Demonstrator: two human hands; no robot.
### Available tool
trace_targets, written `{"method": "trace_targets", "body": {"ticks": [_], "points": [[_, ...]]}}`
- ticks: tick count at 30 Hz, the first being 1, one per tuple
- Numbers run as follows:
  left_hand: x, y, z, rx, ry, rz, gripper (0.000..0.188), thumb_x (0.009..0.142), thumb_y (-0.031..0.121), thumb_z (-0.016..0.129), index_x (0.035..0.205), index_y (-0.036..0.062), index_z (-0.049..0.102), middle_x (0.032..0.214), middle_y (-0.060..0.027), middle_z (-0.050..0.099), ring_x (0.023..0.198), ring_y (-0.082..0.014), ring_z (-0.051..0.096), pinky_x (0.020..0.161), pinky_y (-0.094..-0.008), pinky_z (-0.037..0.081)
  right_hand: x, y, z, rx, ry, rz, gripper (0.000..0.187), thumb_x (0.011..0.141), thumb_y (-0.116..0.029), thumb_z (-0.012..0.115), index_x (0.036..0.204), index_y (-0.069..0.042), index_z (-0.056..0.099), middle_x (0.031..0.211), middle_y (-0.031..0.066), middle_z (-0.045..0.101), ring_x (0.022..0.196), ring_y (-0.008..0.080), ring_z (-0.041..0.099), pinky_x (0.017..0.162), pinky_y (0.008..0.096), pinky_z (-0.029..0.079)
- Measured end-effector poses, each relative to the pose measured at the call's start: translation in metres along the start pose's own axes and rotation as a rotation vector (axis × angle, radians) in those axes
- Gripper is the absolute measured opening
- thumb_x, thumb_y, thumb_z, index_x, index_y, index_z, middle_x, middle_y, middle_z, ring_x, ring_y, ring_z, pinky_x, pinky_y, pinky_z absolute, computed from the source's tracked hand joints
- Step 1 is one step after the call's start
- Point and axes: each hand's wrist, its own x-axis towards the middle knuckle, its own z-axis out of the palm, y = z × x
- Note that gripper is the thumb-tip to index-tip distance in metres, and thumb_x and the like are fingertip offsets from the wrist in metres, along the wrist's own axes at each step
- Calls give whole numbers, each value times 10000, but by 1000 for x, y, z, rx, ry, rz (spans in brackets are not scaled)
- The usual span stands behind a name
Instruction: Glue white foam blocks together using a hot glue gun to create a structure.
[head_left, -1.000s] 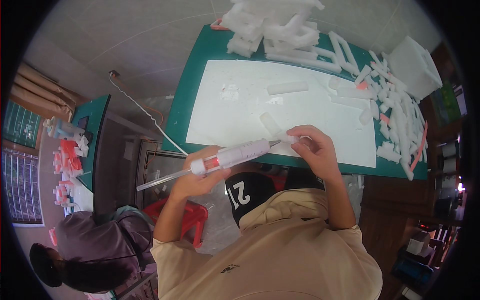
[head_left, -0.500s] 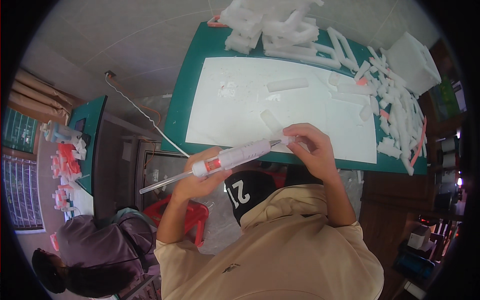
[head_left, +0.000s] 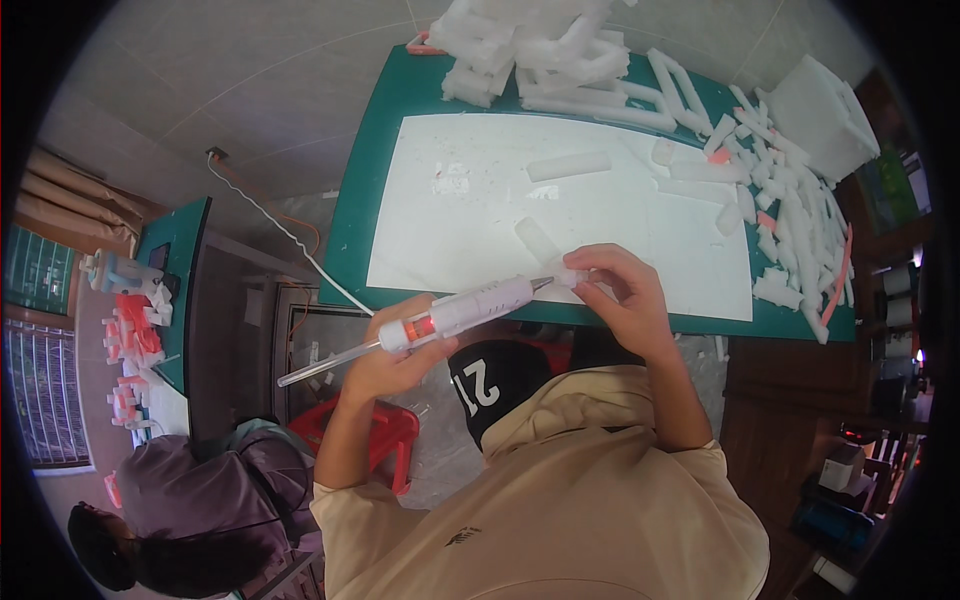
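White sheet [head_left: 440,240] offers passage left; foam scraps [head_left: 789,228] crowd its right edge.

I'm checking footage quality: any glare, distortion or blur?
Head view: pale glare patches on the flat white rectangular board; head view: fisheye bending curves the joint lines of the grey tiled wall, with black corners; head view: the white tube-shaped glue gun looks fairly sharp.
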Motion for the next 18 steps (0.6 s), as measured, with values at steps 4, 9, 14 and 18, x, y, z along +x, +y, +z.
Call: {"method": "trace_targets", "body": {"ticks": [4, 9, 14, 18], "points": [[-3, 0, 0, 19, 22, -42, 195, 825, 117, 647, 967, -8, 605, 834, -48, 599, 750, -120, 557, 655, -255, 447, 0, 1, -2, 19, 3, 2, 244, 812, 55, 617, 1054, 30, 639, 1070, 95, 630, 970, 148, 593, 812, 256, 491], [1, 5, 5, -48, 81, -65, 150, 820, 110, 660, 916, 13, 598, 777, -54, 570, 695, -146, 536, 619, -269, 428, -2, 2, -6, 46, -37, 42, 276, 817, 85, 591, 1081, 10, 625, 1145, 112, 602, 1079, 185, 562, 878, 280, 462], [7, 3, 4, 0, 96, -25, 145, 800, 105, 679, 898, 21, 613, 777, -81, 592, 672, -204, 559, 618, -306, 446, -2, 1, -6, 71, 8, 18, 247, 834, 57, 605, 1078, 24, 630, 1056, 76, 622, 950, 130, 578, 799, 244, 485], [26, -8, -2, 238, 170, 60, 278, 763, 82, 714, 1012, -3, 626, 938, -134, 648, 839, -266, 630, 760, -327, 490, -10, 7, -21, 179, 43, 132, 241, 873, 13, 592, 1113, 30, 611, 1017, 61, 626, 888, 112, 582, 772, 244, 478]]}}
